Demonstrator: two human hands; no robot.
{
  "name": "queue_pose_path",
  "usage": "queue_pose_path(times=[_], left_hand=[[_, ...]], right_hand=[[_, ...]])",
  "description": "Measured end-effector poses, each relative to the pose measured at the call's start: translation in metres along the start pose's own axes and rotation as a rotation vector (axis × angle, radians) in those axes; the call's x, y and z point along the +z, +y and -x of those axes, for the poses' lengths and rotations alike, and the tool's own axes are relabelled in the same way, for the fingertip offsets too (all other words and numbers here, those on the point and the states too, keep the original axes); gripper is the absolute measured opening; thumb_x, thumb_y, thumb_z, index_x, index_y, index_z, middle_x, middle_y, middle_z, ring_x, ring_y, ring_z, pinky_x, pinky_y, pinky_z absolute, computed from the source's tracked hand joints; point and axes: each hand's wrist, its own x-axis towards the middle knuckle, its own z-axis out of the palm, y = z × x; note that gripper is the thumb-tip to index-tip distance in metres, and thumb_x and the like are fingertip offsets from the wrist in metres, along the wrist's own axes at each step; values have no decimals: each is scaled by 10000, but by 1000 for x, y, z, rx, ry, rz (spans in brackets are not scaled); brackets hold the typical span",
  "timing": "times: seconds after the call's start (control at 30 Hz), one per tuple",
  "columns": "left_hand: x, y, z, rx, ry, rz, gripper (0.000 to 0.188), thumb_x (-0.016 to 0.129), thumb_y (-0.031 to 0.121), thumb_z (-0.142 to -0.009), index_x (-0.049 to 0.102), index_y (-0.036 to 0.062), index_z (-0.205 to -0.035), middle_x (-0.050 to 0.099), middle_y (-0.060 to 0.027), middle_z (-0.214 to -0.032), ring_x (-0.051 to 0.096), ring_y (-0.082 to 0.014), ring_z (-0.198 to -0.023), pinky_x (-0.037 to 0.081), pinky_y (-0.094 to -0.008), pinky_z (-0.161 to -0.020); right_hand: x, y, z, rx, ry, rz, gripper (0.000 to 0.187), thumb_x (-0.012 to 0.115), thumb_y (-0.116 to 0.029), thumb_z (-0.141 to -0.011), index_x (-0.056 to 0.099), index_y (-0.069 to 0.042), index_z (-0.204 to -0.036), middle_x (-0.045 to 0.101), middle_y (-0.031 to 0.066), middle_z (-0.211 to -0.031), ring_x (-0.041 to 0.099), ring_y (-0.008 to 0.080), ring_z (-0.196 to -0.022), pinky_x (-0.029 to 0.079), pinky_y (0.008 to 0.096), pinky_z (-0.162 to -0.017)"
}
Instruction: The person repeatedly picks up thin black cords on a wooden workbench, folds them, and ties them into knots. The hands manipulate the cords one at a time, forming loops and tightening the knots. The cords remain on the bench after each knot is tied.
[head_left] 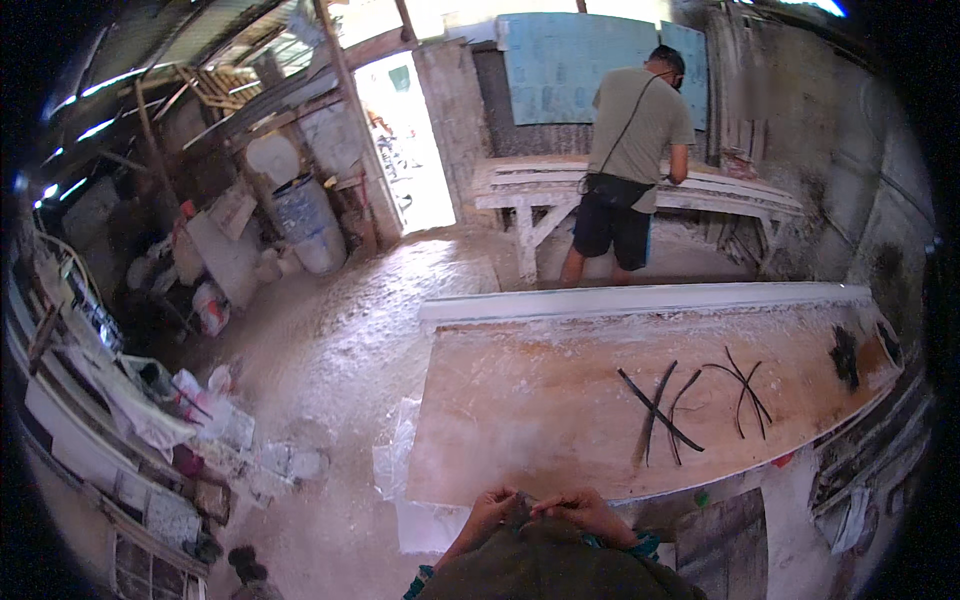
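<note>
My left hand [490, 512] and my right hand [592, 516] are close together at the near edge of the wooden table [520, 400], low in the view. The fingers of both are pinched together. A small dark patch shows between them, too unclear to name; it may be part of the dark clothing below. Farther right on the tabletop lie thin black strips [657, 408], crossed over one another. A second crossed group of black strips [746, 388] rests just beyond them. Near the right end sits a dark bundle [845, 356].
A long white moulding [640, 298] runs along the table's far edge. Behind it, a person [640, 130] stands at a white workbench [525, 200], facing away. A blue drum [307, 222] is by the bright doorway [405, 140]. Clutter [215, 410] lines the left side.
</note>
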Motion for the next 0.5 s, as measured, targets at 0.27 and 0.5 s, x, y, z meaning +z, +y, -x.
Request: queue_pose_path(times=[0.27,0.5], left_hand=[[-37,56,-7,-19,-407,-89,175,624,211,-789,584,49,-842,549,9,-755,499,-76,-700,401,-220,-652],[-66,87,-1,274,-440,-688,254,660,225,-751,563,1,-821,505,-37,-850,473,-94,-806,403,-267,-699]], right_hand=[[11,3,-58,-108,440,422,181,638,-80,-738,510,-14,-846,550,61,-647,536,117,-636,442,279,-590],[41,34,-114,-135,639,532,181,605,-39,-734,547,-65,-903,507,78,-718,495,153,-597,414,301,-548]])
